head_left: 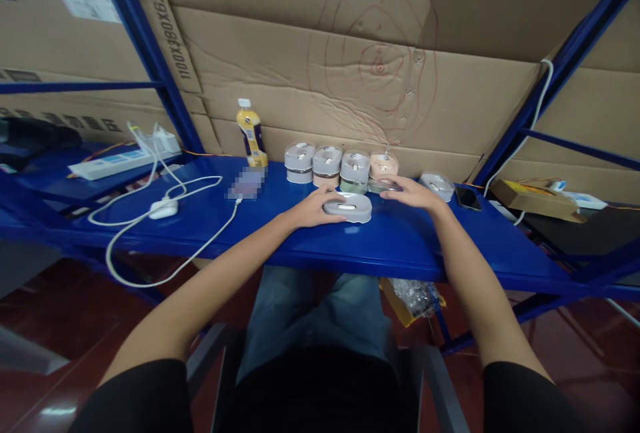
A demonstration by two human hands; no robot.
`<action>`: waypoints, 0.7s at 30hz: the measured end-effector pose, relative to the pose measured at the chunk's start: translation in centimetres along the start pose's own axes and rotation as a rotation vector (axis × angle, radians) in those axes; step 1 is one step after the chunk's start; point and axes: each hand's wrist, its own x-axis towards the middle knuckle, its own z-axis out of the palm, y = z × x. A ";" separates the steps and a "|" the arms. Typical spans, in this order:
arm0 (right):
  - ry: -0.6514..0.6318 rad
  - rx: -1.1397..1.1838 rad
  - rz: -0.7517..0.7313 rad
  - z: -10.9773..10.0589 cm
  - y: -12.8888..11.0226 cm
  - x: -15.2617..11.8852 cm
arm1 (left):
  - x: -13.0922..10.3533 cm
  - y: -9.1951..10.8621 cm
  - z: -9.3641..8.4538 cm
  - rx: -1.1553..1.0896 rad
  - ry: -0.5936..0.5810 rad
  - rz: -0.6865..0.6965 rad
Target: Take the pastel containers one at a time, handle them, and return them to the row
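Note:
My left hand (pixel 319 207) grips the left end of a grey oval case (pixel 356 209) lying on the blue table, thumb and fingers around its end. My right hand (pixel 411 193) is to the right of that case, fingers spread, at the rightmost of several stacks of packaged cases. The top case of that stack is peach (pixel 384 166); a darker one below it is partly behind my right fingers. Left of it stand stacks with grey tops (pixel 355 166), over green, pink and grey ones. Another grey case (pixel 437 186) lies alone beyond my right hand.
A yellow bottle (pixel 253 136) stands at the back left, near a blurred-out device (pixel 247 183) on a white cable. A power strip (pixel 117 163) and charger (pixel 163 208) lie left. A phone (pixel 468 198) and cardboard box (pixel 535 201) are right. Blue posts flank the table.

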 end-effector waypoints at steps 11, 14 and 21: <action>-0.172 -0.142 0.277 -1.4 2.6 -0.2 | 0.2 -1.3 -1.3 -0.026 0.077 -0.070; -0.193 -0.185 0.304 -1.4 2.6 -0.2 | -0.1 -2.8 -2.7 0.000 0.167 -0.150; -0.222 -0.284 0.281 -1.0 2.3 -0.1 | -0.4 -4.2 -3.7 0.066 0.139 -0.203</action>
